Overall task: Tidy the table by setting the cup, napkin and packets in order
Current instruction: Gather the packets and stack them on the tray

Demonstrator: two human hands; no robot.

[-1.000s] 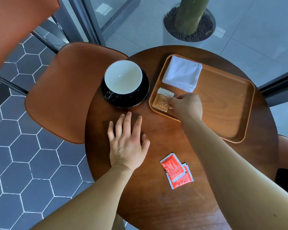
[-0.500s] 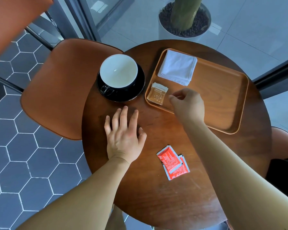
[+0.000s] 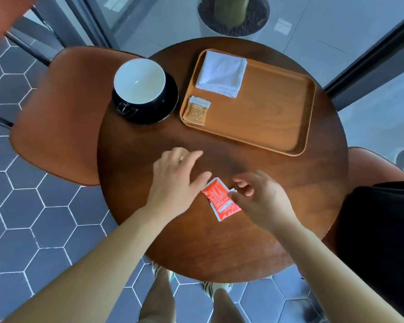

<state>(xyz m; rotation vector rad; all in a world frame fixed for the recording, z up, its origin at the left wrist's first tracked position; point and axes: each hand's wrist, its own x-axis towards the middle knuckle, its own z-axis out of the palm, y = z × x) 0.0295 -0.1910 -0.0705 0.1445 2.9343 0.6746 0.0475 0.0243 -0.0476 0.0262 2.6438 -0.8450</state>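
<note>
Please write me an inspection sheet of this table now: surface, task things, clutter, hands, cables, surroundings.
Surface: round dark wooden table, wooden tray on its far right part.
Job's things: cup on black saucer, left of the tray; white napkin and tan packet at the tray's left end; red packets overlapping on bare table, near side.
Clutter: nothing seen.
Grips: left hand open, fingers extended, just left of the red packets; right hand loosely curled over their right edge, no firm grip visible.
Cables: nothing seen.
Surroundings: orange chairs, hexagon floor tiles, planter beyond the table.
</note>
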